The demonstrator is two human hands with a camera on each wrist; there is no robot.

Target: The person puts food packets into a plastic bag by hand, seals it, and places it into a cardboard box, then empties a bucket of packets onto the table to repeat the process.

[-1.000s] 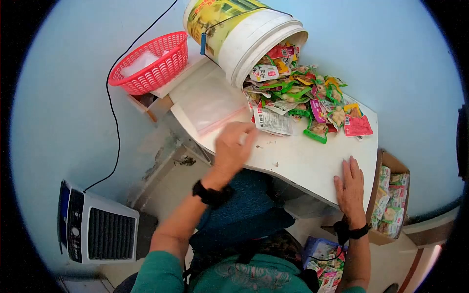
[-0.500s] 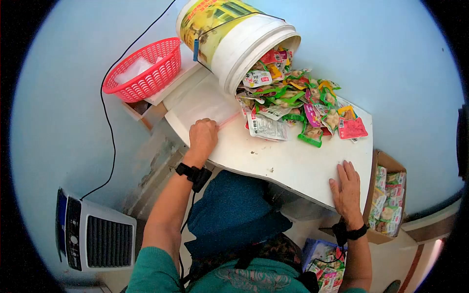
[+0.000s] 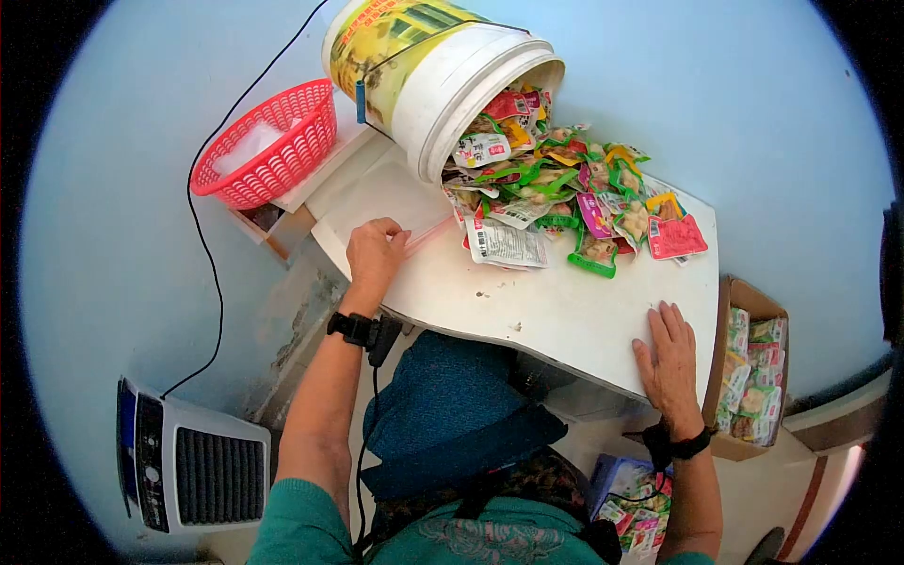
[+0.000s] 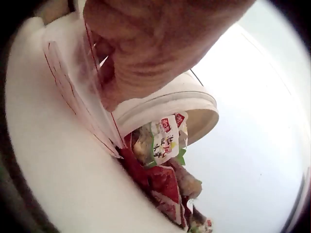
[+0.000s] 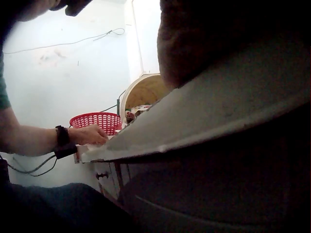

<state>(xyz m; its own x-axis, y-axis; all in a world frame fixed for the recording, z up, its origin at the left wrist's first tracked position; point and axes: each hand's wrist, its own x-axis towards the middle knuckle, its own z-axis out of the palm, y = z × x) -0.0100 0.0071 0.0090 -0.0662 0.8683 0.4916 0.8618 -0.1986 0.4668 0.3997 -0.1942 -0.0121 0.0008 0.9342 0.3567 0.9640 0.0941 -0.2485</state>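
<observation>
At the table's left end, my left hand (image 3: pixel 375 256) pinches the edge of a clear zip bag (image 4: pixel 73 87). The bag's red zip lines show in the left wrist view, where that edge is lifted and stands apart from a layer beneath. More clear plastic (image 3: pixel 372 184) lies flat behind the hand. My right hand (image 3: pixel 670 363) rests palm down near the table's right edge, fingers extended and holding nothing. Small sealed snack packets (image 3: pixel 541 179) spill in a heap from a white bucket (image 3: pixel 424 113) lying on its side. A silver-white packet (image 3: pixel 508 245) lies at the heap's near edge.
A red plastic basket (image 3: pixel 282 155) with clear plastic inside stands at the back left. Right of the table is a cardboard box (image 3: pixel 723 330) of packets; a blue container (image 3: pixel 603 476) with packets sits below. A grey air cooler (image 3: pixel 217 471) stands at the lower left.
My left hand has moved left from the table's front middle to the zip bag, and its fingers have taken hold of the bag's edge. My right hand stays in place.
</observation>
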